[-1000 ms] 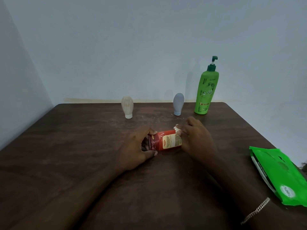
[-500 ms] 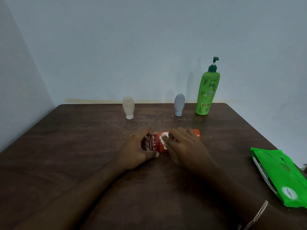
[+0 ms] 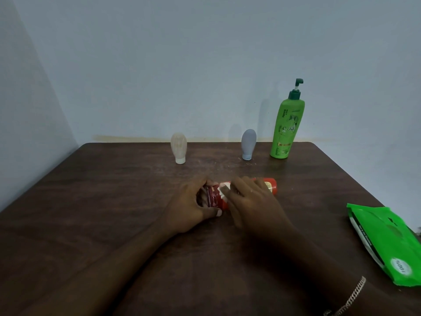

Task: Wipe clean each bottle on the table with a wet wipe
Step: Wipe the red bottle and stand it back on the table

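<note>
A red bottle (image 3: 272, 186) lies on its side in the middle of the dark wooden table (image 3: 91, 201). My left hand (image 3: 191, 207) grips its left end, thumb underneath. My right hand (image 3: 251, 200) lies over the bottle's body and presses a white wet wipe (image 3: 222, 187) against it, of which only a small part shows by the fingertips. At the back of the table stand a cream squeeze bottle (image 3: 179, 147), a grey squeeze bottle (image 3: 248, 144) and a tall green pump bottle (image 3: 287, 126).
A green pack of wet wipes (image 3: 387, 240) lies at the table's right edge. A wall rises close behind the table and another at the left. A chain bracelet (image 3: 355, 295) hangs on my right wrist.
My right hand with the wipe has slid left along the red bottle, from its right end to its left part, uncovering the right end. The left hand has kept its grip.
</note>
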The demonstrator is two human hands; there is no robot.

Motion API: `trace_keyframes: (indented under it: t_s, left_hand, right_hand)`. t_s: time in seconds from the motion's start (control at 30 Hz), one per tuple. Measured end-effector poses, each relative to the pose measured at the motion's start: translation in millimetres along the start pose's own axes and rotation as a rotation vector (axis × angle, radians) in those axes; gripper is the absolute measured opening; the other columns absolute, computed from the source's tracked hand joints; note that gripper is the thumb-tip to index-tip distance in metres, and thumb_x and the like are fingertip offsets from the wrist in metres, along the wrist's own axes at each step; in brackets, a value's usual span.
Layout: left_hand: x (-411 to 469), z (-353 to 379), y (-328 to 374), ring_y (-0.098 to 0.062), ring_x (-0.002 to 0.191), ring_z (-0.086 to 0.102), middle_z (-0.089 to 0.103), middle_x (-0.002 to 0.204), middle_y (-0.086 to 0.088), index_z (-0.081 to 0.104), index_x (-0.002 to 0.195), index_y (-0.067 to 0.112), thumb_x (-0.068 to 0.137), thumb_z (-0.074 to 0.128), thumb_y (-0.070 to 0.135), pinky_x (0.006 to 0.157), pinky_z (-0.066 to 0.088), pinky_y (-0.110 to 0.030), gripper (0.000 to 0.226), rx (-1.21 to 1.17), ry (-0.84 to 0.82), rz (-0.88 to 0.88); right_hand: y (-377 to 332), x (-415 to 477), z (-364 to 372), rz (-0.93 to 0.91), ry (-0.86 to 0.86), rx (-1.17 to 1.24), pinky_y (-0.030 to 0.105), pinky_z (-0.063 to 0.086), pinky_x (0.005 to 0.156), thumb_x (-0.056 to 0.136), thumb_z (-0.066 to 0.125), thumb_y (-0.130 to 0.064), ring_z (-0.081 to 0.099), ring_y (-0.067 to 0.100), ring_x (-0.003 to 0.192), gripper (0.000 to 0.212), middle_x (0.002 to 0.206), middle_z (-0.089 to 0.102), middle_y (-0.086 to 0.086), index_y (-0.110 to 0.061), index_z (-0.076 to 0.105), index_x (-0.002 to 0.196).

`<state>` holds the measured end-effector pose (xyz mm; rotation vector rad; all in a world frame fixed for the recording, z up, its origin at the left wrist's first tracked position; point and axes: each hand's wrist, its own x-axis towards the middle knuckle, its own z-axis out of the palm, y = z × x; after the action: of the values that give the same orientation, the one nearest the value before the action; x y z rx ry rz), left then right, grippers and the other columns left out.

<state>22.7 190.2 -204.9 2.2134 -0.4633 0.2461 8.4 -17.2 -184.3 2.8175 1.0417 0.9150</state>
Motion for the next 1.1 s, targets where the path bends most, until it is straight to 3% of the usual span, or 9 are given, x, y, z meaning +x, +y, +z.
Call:
trace_keyframes:
  t_s: [0.17,0.33,0.43,0.5,0.67,0.87,0.97,1.1]
  left_hand:
    - [4.1,-0.7,-3.2,-0.01,0.09,0.069,0.07,0.105,0.011,0.062,0.106,0.037,0.057,0.091,0.05,0.076,0.062,-0.039,0.059,-0.071,-0.024,-0.091]
    - [4.7,-1.2,-0.8,-0.008,0.082,0.07,0.073,0.097,0.007,0.067,0.107,0.03,0.06,0.095,0.041,0.067,0.056,-0.026,0.055,-0.132,-0.021,-0.158]
    - [5.5,-2.2,-1.2,-0.021,0.076,0.071,0.075,0.089,0.001,0.07,0.107,0.03,0.062,0.093,0.042,0.068,0.061,-0.043,0.052,-0.172,-0.004,-0.186]
    - [5.7,-2.9,-0.1,-0.023,0.077,0.071,0.075,0.089,0.0,0.07,0.108,0.03,0.064,0.093,0.041,0.071,0.061,-0.046,0.051,-0.177,-0.01,-0.185]
    - [4.4,-1.8,-1.8,-0.006,0.098,0.068,0.067,0.114,0.012,0.061,0.112,0.036,0.065,0.093,0.035,0.084,0.062,-0.036,0.057,-0.114,-0.037,-0.142]
    - [4.5,-1.8,0.8,-0.008,0.101,0.06,0.052,0.121,0.018,0.049,0.113,0.04,0.078,0.084,0.025,0.073,0.054,-0.019,0.052,0.097,-0.003,-0.03]
    - [6.0,-1.4,-0.7,-0.01,0.105,0.06,0.051,0.124,0.016,0.049,0.116,0.038,0.08,0.082,0.022,0.074,0.054,-0.019,0.051,0.107,0.01,-0.028]
    - [6.8,1.3,-0.5,0.0,0.101,0.057,0.053,0.115,0.024,0.052,0.118,0.041,0.078,0.083,0.042,0.078,0.049,-0.016,0.051,0.114,0.042,-0.045]
  right_hand:
    - [2.4,-5.4,2.4,-0.055,-0.006,0.005,0.036,0.05,0.071,0.078,0.074,-0.027,0.062,0.021,0.087,0.045,0.101,0.065,0.005,-0.013,0.066,0.12]
    - [4.1,0.1,0.9,0.002,-0.04,0.077,0.041,0.052,0.074,0.08,0.068,-0.026,0.06,0.023,0.094,0.045,0.107,0.064,0.006,-0.014,0.064,0.123]
    - [4.0,-3.6,-0.3,-0.058,-0.028,0.069,0.038,0.047,0.071,0.084,0.063,-0.026,0.059,0.021,0.089,0.038,0.103,0.064,0.004,-0.014,0.066,0.12]
    - [5.3,-5.1,0.8,-0.058,-0.026,0.079,0.038,0.047,0.07,0.084,0.062,-0.025,0.059,0.021,0.088,0.037,0.102,0.064,0.004,-0.014,0.067,0.119]
    - [12.2,0.0,5.7,0.128,-0.014,0.189,0.034,0.05,0.074,0.087,0.065,-0.027,0.056,0.017,0.089,0.04,0.102,0.062,0.002,-0.017,0.063,0.125]
    - [42.0,-4.1,2.5,0.477,0.1,0.362,0.019,0.042,0.06,0.093,0.06,-0.025,0.047,0.005,0.074,0.034,0.088,0.046,-0.008,-0.022,0.064,0.127]
    - [48.8,-7.6,1.1,0.488,0.105,0.385,0.013,0.029,0.057,0.092,0.063,-0.022,0.043,0.0,0.068,0.031,0.084,0.04,-0.011,-0.02,0.068,0.123]
    - [42.2,-7.5,0.5,0.448,0.077,0.374,0.01,0.026,0.057,0.093,0.061,-0.022,0.042,-0.002,0.067,0.029,0.086,0.041,-0.009,-0.02,0.069,0.121]
